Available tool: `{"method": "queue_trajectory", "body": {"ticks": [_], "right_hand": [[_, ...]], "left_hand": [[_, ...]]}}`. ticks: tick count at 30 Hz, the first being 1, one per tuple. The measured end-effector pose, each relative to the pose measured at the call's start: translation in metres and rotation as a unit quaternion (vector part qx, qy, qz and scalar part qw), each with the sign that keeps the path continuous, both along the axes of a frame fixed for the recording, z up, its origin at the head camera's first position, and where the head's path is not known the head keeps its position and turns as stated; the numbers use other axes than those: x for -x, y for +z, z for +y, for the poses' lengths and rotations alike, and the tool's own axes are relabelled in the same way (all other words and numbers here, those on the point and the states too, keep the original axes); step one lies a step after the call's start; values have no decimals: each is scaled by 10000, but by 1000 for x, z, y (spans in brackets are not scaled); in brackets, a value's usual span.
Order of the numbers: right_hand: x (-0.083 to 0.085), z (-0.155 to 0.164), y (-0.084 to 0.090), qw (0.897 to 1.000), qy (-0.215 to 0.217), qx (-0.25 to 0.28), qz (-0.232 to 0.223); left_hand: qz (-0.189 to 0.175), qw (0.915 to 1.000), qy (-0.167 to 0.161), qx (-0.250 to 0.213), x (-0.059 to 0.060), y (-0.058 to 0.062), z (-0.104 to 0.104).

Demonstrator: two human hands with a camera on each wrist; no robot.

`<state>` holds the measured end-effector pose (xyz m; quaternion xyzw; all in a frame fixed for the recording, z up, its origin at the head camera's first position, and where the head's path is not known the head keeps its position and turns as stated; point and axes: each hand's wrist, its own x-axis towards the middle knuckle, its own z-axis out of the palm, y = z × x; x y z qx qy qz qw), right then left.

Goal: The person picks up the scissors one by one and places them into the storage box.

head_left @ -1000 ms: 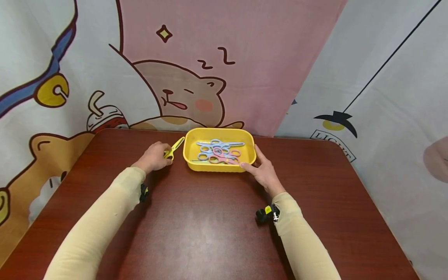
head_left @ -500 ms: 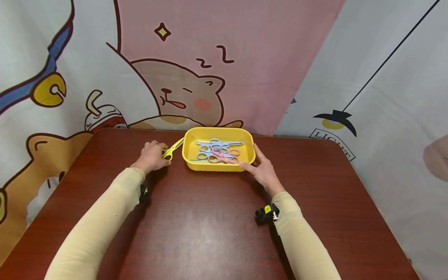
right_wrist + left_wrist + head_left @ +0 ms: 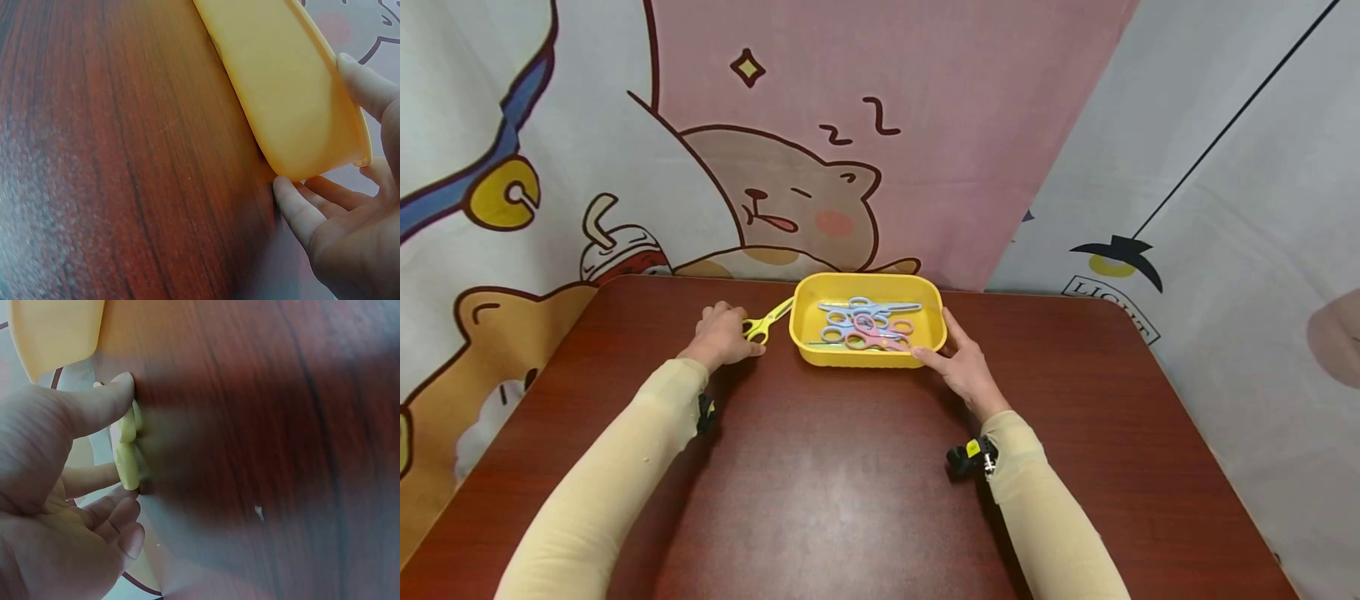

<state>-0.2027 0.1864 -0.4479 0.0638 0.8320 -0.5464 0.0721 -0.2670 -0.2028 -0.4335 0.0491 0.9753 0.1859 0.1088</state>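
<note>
Left of the yellow tray (image 3: 865,360) lies a pair of yellow scissors (image 3: 767,321), its blades pointing at the tray's side. My left hand (image 3: 721,335) is at its handle loops, the fingers loosened and drawn back. In the left wrist view the thumb (image 3: 115,400) is right at the yellow handle (image 3: 127,462), the lower fingers loosely bent. My right hand (image 3: 966,371) holds the tray's front right corner. Its thumb (image 3: 362,81) is at the rim and the other fingers (image 3: 300,209) are at the end wall. Inside the tray are blue scissors (image 3: 887,309) and pink scissors (image 3: 876,337).
A brown wooden table (image 3: 850,483) carries the tray near its back edge. Behind it hangs a cloth (image 3: 962,150) printed with cartoon animals. A small black wrist camera (image 3: 970,458) is strapped to the right wrist.
The yellow scissors have settled with their tip by the tray's side. My left fingers have drawn back to the left, showing more of the handle loops. My right hand stays on the tray.
</note>
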Motion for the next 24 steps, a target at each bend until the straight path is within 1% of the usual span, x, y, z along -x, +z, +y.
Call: {"method": "queue_trajectory", "body": {"ticks": [8, 11, 17, 24], "right_hand": [[0, 0, 0, 10000, -10, 24, -27], [1, 0, 0, 10000, -10, 16, -31], [1, 0, 0, 10000, -16, 41, -15], [0, 1, 1, 10000, -4, -30, -94]], "left_hand": [[92, 9995, 59, -310, 0, -2, 1], [64, 9991, 93, -417, 0, -2, 0], [-36, 9969, 156, -771, 0, -2, 0], [-60, 9958, 124, -900, 3, -3, 0]]}}
